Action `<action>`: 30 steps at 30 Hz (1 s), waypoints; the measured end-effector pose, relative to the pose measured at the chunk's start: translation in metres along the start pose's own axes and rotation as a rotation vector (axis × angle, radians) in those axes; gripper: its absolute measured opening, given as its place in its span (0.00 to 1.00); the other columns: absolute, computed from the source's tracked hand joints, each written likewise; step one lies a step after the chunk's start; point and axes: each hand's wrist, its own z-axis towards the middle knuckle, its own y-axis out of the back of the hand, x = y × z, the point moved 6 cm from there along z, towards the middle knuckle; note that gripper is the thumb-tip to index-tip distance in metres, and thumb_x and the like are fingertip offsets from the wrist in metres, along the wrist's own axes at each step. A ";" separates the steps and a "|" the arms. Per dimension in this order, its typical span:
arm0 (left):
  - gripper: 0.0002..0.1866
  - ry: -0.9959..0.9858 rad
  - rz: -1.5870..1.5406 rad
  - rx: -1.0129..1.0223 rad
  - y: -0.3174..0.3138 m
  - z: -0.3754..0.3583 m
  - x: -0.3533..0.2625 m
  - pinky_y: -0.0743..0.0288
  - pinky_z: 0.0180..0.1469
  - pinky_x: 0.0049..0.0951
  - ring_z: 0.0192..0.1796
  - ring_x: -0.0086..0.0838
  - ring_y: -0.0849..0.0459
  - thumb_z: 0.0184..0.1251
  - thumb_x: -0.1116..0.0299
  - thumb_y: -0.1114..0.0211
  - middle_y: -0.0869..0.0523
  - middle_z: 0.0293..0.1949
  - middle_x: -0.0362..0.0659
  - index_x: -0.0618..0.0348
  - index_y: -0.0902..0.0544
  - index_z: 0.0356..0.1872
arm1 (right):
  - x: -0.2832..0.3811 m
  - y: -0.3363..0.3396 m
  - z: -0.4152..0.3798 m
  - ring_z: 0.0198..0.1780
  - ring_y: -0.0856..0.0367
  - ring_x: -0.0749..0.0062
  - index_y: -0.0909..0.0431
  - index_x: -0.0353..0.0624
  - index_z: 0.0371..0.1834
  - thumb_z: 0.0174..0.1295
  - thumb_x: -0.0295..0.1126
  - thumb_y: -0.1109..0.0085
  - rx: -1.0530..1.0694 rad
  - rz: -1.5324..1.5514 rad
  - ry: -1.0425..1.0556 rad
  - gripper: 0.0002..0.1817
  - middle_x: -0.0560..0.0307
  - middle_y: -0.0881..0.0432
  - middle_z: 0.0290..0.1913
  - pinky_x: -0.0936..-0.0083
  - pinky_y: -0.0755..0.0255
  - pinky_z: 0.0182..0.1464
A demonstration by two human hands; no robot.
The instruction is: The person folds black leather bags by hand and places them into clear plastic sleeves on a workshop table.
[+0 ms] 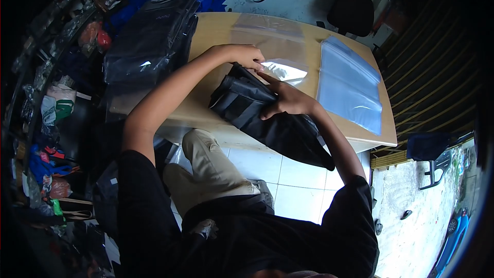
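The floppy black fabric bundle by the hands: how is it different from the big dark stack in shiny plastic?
The black fabric bundle is in the right hand, poking past the edge of the table; the dark plastic-covered stack lies by itself, at the left. The bundle looks mostly dull, while the stack is glossy. The bundle is narrower; the stack is wider. Both are dark.

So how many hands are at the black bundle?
2: the left hand at the black bundle's upper end, beside clear plastic, and the right hand across its side. No other hand shows.
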 end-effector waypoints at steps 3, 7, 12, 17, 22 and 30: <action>0.15 0.003 0.102 -0.172 0.012 -0.006 0.003 0.26 0.37 0.36 0.30 0.34 0.18 0.67 0.60 0.38 0.15 0.25 0.47 0.63 0.17 0.32 | -0.026 -0.006 0.002 0.63 0.25 0.52 0.23 0.32 0.57 0.40 0.39 0.26 -0.002 0.167 -0.072 0.38 0.38 0.31 0.67 0.68 0.36 0.67; 0.10 -0.099 0.173 -0.463 0.043 -0.024 -0.011 0.25 0.39 0.36 0.32 0.39 0.17 0.64 0.65 0.38 0.15 0.29 0.49 0.63 0.18 0.33 | -0.052 -0.019 -0.005 0.56 0.22 0.61 0.26 0.32 0.61 0.41 0.36 0.27 0.013 0.572 -0.141 0.39 0.46 0.18 0.52 0.72 0.32 0.62; 0.06 -0.081 0.202 -0.711 0.071 -0.043 -0.014 0.25 0.40 0.35 0.36 0.38 0.16 0.62 0.69 0.37 0.14 0.33 0.48 0.60 0.18 0.34 | -0.059 -0.025 -0.019 0.56 0.21 0.64 0.26 0.31 0.61 0.42 0.35 0.28 -0.033 0.641 -0.186 0.39 0.48 0.18 0.53 0.73 0.33 0.63; 0.06 -0.014 0.222 -0.658 0.067 -0.049 -0.012 0.26 0.38 0.34 0.34 0.39 0.16 0.59 0.69 0.35 0.15 0.29 0.47 0.61 0.19 0.30 | -0.037 -0.024 -0.032 0.62 0.25 0.58 0.26 0.35 0.62 0.40 0.30 0.22 -0.072 0.524 -0.137 0.40 0.47 0.22 0.60 0.70 0.37 0.67; 0.13 0.094 0.279 -0.491 0.057 -0.043 -0.012 0.33 0.28 0.35 0.21 0.33 0.27 0.57 0.65 0.30 0.22 0.19 0.47 0.62 0.23 0.23 | 0.012 -0.022 -0.038 0.76 0.45 0.47 0.23 0.39 0.60 0.36 0.32 0.21 -0.059 0.188 0.191 0.40 0.44 0.46 0.77 0.60 0.44 0.74; 0.14 0.043 -0.224 0.027 0.020 -0.023 -0.004 0.30 0.30 0.28 0.25 0.22 0.25 0.69 0.63 0.36 0.20 0.20 0.38 0.63 0.20 0.27 | 0.036 -0.007 -0.028 0.76 0.45 0.44 0.20 0.41 0.57 0.38 0.31 0.24 -0.200 0.020 0.212 0.36 0.46 0.52 0.79 0.56 0.41 0.72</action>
